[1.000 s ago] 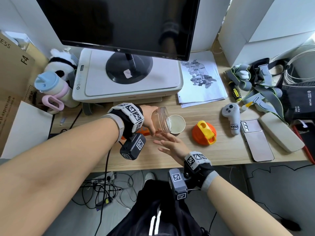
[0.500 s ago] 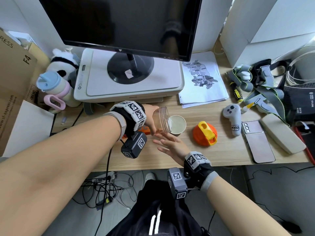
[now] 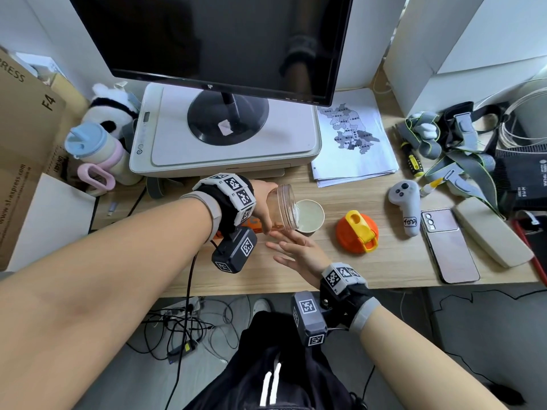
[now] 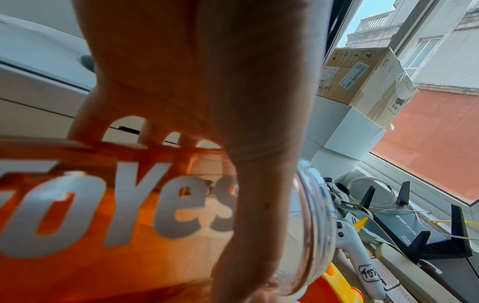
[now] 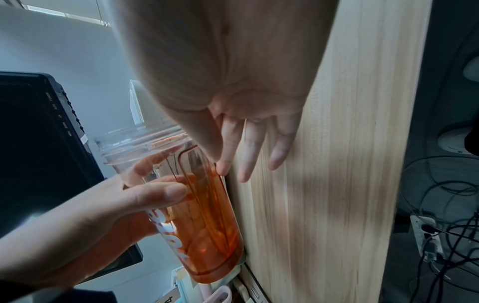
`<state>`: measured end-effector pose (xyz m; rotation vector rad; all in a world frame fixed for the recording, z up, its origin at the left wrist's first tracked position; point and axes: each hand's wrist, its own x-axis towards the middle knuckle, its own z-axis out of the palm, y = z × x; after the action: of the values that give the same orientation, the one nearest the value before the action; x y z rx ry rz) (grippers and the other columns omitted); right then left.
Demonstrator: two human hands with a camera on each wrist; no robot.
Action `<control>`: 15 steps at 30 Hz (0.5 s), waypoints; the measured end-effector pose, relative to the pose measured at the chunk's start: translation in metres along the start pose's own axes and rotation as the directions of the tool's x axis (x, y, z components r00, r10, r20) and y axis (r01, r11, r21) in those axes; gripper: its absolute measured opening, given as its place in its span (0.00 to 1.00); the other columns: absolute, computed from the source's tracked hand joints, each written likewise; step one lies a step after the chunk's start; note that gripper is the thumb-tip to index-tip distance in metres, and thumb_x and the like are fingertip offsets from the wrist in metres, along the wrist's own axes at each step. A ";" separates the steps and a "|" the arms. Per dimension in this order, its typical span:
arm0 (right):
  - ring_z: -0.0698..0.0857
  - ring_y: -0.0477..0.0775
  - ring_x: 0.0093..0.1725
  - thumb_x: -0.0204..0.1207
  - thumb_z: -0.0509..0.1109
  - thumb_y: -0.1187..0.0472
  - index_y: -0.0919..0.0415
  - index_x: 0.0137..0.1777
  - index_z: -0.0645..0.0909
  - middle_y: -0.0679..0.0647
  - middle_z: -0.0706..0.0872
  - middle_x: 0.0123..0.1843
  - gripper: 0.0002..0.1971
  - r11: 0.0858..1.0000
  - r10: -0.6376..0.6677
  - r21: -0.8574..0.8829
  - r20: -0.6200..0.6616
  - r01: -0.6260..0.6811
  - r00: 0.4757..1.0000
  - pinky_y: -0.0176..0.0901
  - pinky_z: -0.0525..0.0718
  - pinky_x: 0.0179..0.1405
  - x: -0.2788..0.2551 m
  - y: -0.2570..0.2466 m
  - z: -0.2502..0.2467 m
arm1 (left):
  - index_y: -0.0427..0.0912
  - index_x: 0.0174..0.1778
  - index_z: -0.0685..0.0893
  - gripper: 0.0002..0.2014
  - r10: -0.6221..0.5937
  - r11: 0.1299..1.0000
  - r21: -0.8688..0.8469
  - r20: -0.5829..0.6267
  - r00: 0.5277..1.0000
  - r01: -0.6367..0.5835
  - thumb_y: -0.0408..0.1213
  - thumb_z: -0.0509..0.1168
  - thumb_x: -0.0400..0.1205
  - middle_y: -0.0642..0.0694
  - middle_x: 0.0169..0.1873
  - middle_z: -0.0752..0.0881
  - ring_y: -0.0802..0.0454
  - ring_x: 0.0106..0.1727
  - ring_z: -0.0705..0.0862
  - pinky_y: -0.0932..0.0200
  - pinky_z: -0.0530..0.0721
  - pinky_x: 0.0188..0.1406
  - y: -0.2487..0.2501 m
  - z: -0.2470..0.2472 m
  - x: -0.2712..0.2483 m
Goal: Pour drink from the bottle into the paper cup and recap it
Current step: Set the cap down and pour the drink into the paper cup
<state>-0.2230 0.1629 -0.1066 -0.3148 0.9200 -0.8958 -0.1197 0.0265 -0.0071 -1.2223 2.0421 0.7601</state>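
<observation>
Left hand (image 3: 262, 202) grips the clear orange-tinted bottle (image 3: 281, 210), fingers and thumb curled round its body, tipping it so the open mouth sits over the rim of the paper cup (image 3: 310, 216). Right hand (image 3: 299, 253) hovers just below the bottle at about 6 o'clock from the cup, fingers straight and slightly spread, holding nothing. At 3 o'clock from the cup, the orange cap (image 3: 356, 232) with its yellow flip spout lies on the wooden table (image 3: 384, 267).
</observation>
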 end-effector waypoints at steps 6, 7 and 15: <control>0.85 0.48 0.59 0.78 0.59 0.74 0.56 0.66 0.74 0.48 0.84 0.62 0.20 1.000 0.002 -0.018 0.000 -0.002 1.000 0.46 0.78 0.61 -0.001 -0.002 0.002 | 0.44 0.70 0.71 0.44 -0.005 1.000 0.013 0.002 1.000 0.005 0.46 0.81 0.59 0.44 0.59 0.84 0.44 0.60 0.83 0.44 0.82 0.64 0.000 -0.001 0.001; 0.84 0.48 0.59 0.78 0.58 0.74 0.57 0.67 0.73 0.49 0.83 0.63 0.21 1.000 0.003 -0.020 0.001 -0.003 1.000 0.46 0.78 0.60 -0.001 -0.002 0.002 | 0.44 0.70 0.71 0.43 -0.005 1.000 0.014 0.001 1.000 0.005 0.46 0.81 0.59 0.44 0.59 0.84 0.44 0.60 0.83 0.44 0.82 0.64 0.000 -0.001 0.001; 0.84 0.49 0.60 0.78 0.58 0.75 0.59 0.69 0.73 0.50 0.82 0.65 0.21 0.999 0.030 0.021 -0.008 -0.030 1.000 0.51 0.79 0.63 0.000 -0.003 0.002 | 0.43 0.72 0.71 0.45 -0.006 1.000 0.020 0.001 1.000 0.006 0.45 0.82 0.59 0.43 0.60 0.84 0.44 0.61 0.83 0.45 0.82 0.65 0.000 -0.001 0.006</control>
<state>-0.2229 0.1609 -0.1034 -0.2791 0.9198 -0.8795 -0.1218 0.0223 -0.0106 -1.2164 2.0395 0.7356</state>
